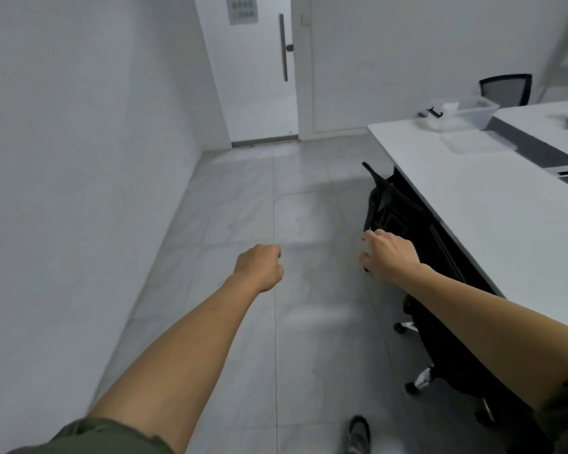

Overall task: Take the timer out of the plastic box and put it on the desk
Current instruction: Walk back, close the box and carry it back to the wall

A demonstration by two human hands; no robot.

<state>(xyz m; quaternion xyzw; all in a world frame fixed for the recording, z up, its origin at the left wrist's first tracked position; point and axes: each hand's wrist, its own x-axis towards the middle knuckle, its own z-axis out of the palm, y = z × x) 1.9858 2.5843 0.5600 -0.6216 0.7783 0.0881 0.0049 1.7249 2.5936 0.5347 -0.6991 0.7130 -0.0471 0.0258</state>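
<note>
A clear plastic box [469,114] stands on the far end of the white desk [492,204], with white items inside and a small dark object at its left rim; I cannot tell which is the timer. Its flat clear lid [473,143] lies on the desk just in front of it. My left hand [259,267] is closed in a loose fist over the floor, holding nothing. My right hand [387,253] hangs over the floor next to a black chair, fingers curled and slightly apart, empty. Both hands are far from the box.
A black office chair [420,257] is pushed under the desk's near side, its wheeled base sticking out. A second chair [505,88] stands behind the desk. A white door [256,67] is ahead, a wall on the left, grey tiled floor between. My shoe [358,434] shows at the bottom.
</note>
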